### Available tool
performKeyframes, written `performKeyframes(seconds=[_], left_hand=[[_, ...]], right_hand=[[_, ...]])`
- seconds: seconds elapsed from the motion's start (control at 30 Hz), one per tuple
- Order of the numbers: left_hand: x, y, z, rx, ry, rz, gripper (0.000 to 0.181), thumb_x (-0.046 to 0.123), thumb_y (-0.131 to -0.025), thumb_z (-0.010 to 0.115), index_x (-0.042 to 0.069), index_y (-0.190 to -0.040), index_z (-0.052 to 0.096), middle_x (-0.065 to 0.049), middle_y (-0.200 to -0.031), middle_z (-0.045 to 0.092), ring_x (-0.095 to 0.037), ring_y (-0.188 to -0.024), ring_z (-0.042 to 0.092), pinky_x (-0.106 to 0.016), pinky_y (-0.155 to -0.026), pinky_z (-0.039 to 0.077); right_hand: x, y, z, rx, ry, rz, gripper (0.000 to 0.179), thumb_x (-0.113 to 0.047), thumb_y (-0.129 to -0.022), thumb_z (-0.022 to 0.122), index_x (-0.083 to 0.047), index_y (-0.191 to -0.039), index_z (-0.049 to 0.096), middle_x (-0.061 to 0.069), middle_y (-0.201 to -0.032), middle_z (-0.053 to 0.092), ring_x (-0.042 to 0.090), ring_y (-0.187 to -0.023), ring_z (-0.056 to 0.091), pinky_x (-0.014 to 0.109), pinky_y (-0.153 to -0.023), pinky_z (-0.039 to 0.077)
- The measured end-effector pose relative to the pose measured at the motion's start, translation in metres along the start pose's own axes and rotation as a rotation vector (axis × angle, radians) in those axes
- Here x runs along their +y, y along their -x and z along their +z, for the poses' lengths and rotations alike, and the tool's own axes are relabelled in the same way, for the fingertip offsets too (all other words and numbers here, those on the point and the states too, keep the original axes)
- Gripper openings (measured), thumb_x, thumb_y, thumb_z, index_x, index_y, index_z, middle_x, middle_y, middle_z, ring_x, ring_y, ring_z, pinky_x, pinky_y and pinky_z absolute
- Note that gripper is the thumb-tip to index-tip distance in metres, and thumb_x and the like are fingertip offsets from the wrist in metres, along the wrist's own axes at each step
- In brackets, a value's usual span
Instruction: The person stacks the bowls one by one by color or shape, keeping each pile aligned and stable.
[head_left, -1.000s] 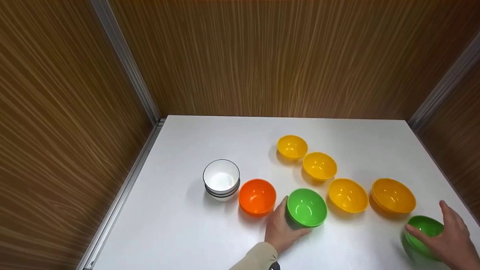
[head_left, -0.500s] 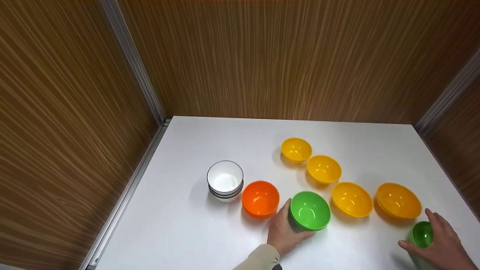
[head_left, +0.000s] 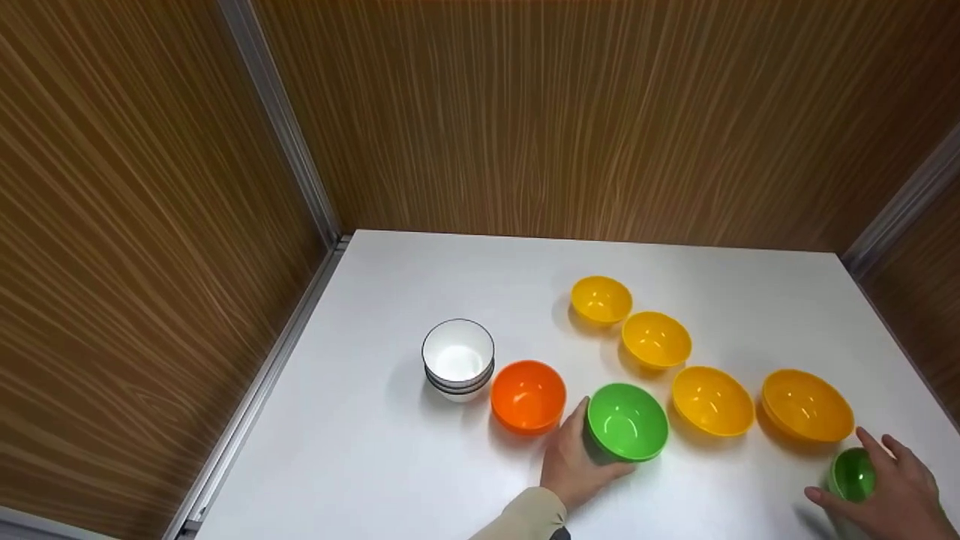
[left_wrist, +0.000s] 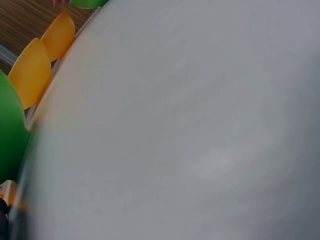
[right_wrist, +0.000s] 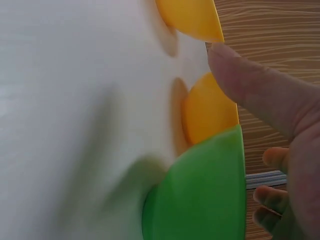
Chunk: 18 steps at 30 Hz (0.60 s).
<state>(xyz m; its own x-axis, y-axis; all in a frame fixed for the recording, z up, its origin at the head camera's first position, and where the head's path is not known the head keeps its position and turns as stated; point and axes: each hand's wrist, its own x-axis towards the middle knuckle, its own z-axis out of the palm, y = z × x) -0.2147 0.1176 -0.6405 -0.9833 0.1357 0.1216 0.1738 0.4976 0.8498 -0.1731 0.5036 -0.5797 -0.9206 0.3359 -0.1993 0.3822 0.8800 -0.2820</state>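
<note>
Green bowl [head_left: 628, 424] sits gripped in my left hand [head_left: 573, 466], beside the orange bowl [head_left: 528, 397]; my right hand [head_left: 892, 495] spreads loosely around the second green bowl [head_left: 853, 475]. I'd best squeeze evenly, rim level.

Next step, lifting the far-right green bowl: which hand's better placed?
Right, most likely. The right hand is spread open at the far-right green bowl; the left hand is farther off and holding the other green bowl.
</note>
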Motion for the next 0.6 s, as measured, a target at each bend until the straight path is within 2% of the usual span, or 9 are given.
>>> performKeyframes(seconds=[0.13,0.37,0.6], left_hand=[[0.0004,0.0007,0.0005,-0.004,0.004,-0.010,0.113,0.061,-0.061,0.081,0.020,-0.151,0.026,0.007,-0.148,0.040,-0.013,-0.133,0.040,-0.039,-0.111,0.034],[0.0002,0.0009,0.0011,0.000,0.003,-0.010,0.114,0.059,-0.061,0.082,0.021,-0.152,0.026,0.005,-0.148,0.039,-0.015,-0.133,0.040,-0.040,-0.111,0.033],[0.0001,0.0010,0.0009,0.010,-0.002,0.003,0.113,0.060,-0.061,0.082,0.023,-0.151,0.026,0.005,-0.148,0.040,-0.015,-0.132,0.041,-0.040,-0.110,0.034]], right_hand=[[0.0046,0.0036,-0.0012,0.038,0.060,-0.016,0.131,-0.073,-0.064,0.071,0.006,-0.148,0.008,0.046,-0.138,0.005,0.066,-0.121,0.014,0.079,-0.092,0.024],[0.0046,0.0073,0.0001,0.029,0.116,0.089,0.129,-0.078,-0.061,0.069,0.002,-0.147,0.016,0.043,-0.140,0.005,0.061,-0.124,0.014,0.078,-0.094,0.028],[0.0058,0.0043,0.0036,0.021,0.091,0.158,0.131,-0.079,-0.057,0.070,0.003,-0.147,0.021,0.041,-0.141,0.006,0.058,-0.124,0.015,0.069,-0.093,0.038]])
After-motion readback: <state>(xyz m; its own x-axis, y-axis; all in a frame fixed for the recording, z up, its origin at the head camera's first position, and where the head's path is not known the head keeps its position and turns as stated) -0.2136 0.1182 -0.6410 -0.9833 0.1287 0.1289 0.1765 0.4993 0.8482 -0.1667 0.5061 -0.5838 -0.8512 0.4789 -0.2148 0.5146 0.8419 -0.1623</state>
